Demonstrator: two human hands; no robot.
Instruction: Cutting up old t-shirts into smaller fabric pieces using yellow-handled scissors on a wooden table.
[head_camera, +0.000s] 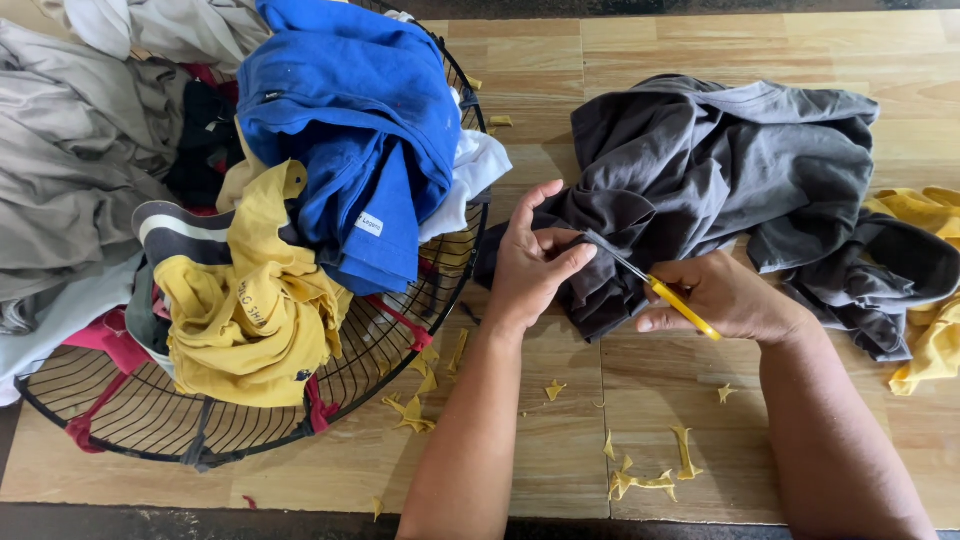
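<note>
Left hand (532, 262): I see its fingers pinched shut on a fold of the dark grey garment (720, 170)
Right hand (722, 298): fingers closed round the yellow-handled scissors (660, 290), blades at the pinched fold
Garment: crumpled on the wooden surface (560, 400), between both hands
Wire basket (400, 330): left of the hands, heaped with blue, yellow and grey clothes
Yellow scraps (640, 482): scattered on the surface near my forearms

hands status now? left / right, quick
Left hand: closed, pinching a fold of the dark grey garment.
Right hand: closed around yellow-handled scissors, blades at the pinched fold.
</note>
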